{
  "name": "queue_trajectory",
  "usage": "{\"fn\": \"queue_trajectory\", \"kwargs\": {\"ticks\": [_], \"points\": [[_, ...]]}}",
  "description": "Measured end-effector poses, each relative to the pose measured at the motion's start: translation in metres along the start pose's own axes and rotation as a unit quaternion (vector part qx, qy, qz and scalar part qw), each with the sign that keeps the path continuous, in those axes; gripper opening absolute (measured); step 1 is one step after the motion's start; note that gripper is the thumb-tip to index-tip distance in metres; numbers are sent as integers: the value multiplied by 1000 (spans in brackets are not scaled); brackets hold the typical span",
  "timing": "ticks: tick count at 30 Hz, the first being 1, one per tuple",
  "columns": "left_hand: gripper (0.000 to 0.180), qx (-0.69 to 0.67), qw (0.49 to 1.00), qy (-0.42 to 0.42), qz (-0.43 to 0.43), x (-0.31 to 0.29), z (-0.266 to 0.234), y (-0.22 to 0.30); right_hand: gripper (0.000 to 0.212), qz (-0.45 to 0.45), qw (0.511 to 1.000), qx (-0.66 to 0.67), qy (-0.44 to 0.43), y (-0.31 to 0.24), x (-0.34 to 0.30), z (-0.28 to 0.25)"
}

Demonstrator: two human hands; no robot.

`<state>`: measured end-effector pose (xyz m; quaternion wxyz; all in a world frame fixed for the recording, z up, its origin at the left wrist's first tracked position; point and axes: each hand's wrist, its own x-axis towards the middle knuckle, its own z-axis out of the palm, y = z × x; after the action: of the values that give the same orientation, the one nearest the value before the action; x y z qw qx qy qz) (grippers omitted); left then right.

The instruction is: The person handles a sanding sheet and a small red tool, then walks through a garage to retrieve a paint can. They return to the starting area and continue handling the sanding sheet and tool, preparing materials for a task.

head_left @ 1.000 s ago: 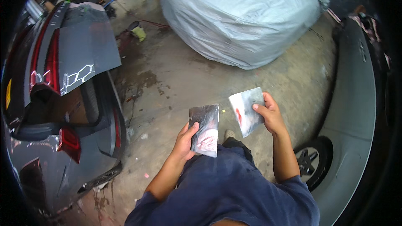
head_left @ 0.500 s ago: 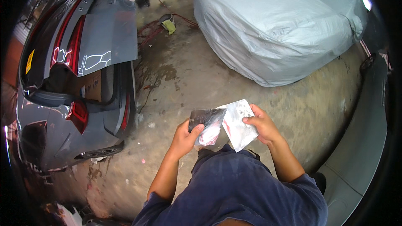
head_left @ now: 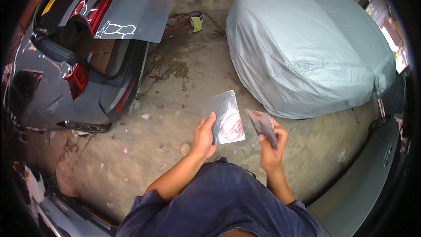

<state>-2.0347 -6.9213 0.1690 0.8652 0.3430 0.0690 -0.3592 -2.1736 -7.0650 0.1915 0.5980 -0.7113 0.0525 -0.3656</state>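
Note:
My left hand [head_left: 203,137] grips a thin, shiny rectangular metal plate [head_left: 222,110], thumb across its left edge. Swirls of pinkish-white putty [head_left: 233,128] lie on the plate's lower right part. In my right hand [head_left: 272,150] is a second thin flat piece, a putty spreader [head_left: 262,125], pinched between thumb and fingers. It is tilted nearly edge-on, with a reddish smear near its top. A narrow gap separates the plate and the spreader, both held in front of my body above the floor.
At left stands a grey car [head_left: 52,101] with its tailgate [head_left: 140,13] raised. A silver-covered car [head_left: 307,61] fills the far right, and a grey car panel [head_left: 364,184] runs along the near right. A bucket with a yellow-green cloth [head_left: 197,24] and red hoses [head_left: 175,20] lie farther off.
The plate and the spreader, overlapping before, are now apart. My left hand has tilted the plate upward; my right hand has turned the spreader nearly edge-on. The whole view has shifted.

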Motion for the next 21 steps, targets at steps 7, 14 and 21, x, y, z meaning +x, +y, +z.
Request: {"fn": "queue_trajectory", "kwargs": {"ticks": [7,14,21], "points": [[37,33,996,18,82,0,10,-19,75,-137,972,-137,-133,-5,-6,17],[37,29,996,27,80,-13,11,-12,76,-16,948,-264,-179,47,-22,-24],[37,321,939,-60,106,-25,10,-6,62,-116,858,-462,-191,-10,44,-58]]}}
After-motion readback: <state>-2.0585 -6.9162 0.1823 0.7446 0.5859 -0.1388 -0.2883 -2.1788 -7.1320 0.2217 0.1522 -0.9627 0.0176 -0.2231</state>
